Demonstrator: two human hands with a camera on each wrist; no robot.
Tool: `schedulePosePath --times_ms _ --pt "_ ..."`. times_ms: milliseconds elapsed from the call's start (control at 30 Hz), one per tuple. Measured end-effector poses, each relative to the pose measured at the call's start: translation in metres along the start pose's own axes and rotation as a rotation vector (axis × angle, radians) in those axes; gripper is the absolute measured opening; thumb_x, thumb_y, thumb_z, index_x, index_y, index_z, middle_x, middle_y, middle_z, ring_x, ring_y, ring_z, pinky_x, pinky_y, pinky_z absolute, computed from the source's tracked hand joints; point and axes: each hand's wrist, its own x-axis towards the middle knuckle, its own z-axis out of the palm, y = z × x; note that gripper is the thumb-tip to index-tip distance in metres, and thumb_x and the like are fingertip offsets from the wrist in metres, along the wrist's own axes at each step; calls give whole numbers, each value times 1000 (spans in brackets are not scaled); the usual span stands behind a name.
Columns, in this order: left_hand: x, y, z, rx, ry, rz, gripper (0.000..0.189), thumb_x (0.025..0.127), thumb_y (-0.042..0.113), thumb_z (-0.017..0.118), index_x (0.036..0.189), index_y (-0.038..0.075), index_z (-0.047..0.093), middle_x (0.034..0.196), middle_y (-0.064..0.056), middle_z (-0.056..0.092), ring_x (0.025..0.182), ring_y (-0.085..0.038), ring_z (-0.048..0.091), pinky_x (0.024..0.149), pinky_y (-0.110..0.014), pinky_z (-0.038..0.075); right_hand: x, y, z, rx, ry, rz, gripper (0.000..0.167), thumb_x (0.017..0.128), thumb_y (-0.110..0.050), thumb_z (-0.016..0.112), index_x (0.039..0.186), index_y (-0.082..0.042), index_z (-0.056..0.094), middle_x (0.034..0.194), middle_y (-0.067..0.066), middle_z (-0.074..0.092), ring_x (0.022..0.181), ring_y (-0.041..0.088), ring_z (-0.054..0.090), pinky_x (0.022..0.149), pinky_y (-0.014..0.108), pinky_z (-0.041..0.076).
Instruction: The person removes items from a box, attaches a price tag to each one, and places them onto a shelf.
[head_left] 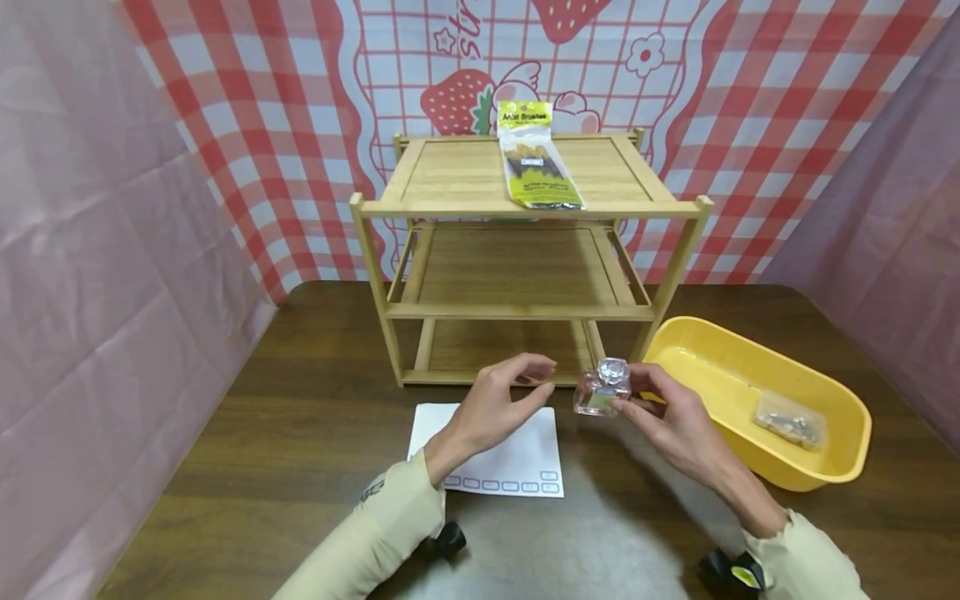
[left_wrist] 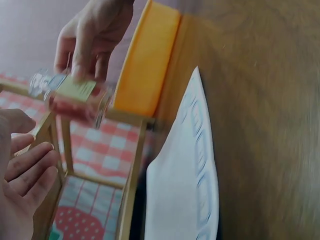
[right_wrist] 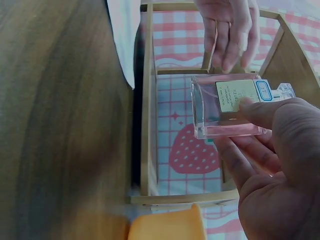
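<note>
A clear glass perfume bottle (head_left: pixel 597 395) of pinkish liquid is held up over the table by my right hand (head_left: pixel 678 425). In the right wrist view the thumb lies on the pale label of the bottle (right_wrist: pixel 227 102) and fingers support it from behind. A small blue-edged sticker (right_wrist: pixel 263 90) sits near its neck. My left hand (head_left: pixel 498 404) hovers just left of the bottle, fingers loosely bent and apart from it, with nothing in them. Below that hand lies a white sheet (head_left: pixel 517 454) with small blue-framed labels along its bottom edge, partly hidden by the left arm.
Behind the hands stands a three-tier wooden rack (head_left: pixel 525 312). A packet of artist brushes (head_left: pixel 538 167) lies on its top shelf. To the right, a yellow basin (head_left: pixel 701 342) holds a clear plastic box (head_left: pixel 790 419) of small items. Patterned cloth (head_left: pixel 300 125) hangs behind.
</note>
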Motion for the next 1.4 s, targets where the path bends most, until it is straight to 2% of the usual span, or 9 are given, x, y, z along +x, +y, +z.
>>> schedulePosePath --times_ms 167,400,533,667,867,1133,1267,1400 --pt "-4 -5 -22 28 91 27 26 97 3 70 122 -1 67 115 -14 72 105 -23 68 93 -39 57 4 -3 -3 -2 7 9 38 83 19 75 117 10 59 103 18 69 96 1 63 82 16 56" --pt "-9 -10 -52 26 224 54 23 95 0 71 117 -3 69 111 -12 74 102 -24 69 91 -37 57 9 -8 -6 2 3 24 38 85 17 74 119 11 59 105 20 69 97 0 62 82 16 56" --pt "-13 -13 -67 40 300 72 23 94 -2 72 116 -3 69 112 -12 74 102 -25 69 93 -39 56 12 -9 -7 12 10 13 39 84 18 75 119 11 59 104 19 68 96 1 62 81 17 56" --pt "-18 -17 -81 33 367 64 25 92 -5 73 116 -3 69 112 -12 74 101 -26 70 93 -37 55 14 -11 -6 25 25 -10 40 82 20 75 118 11 59 102 19 69 94 2 63 79 17 57" --pt "-26 -20 -97 -6 436 67 24 92 -6 73 116 -6 69 111 -14 74 100 -26 69 91 -34 55 16 -13 -6 23 37 -20 40 81 20 76 117 11 60 101 18 69 92 4 63 77 17 57" --pt "-34 -20 -116 -32 509 42 25 94 -6 71 119 -5 68 110 -17 73 99 -15 67 90 -26 54 20 -14 -7 12 21 8 39 83 18 76 117 11 60 102 18 68 91 5 63 76 16 57" --pt "-36 -21 -124 -35 581 21 24 95 -6 70 119 -7 67 109 -18 73 99 -14 67 90 -26 55 21 -15 -6 26 24 16 39 83 17 76 117 10 60 101 18 68 90 6 63 76 16 57" --pt "-35 -20 -131 -89 654 3 23 95 -7 68 117 -10 67 107 -21 71 97 -15 67 89 -25 55 21 -15 -4 40 27 19 38 83 17 77 117 10 61 101 18 69 89 7 63 74 16 58"
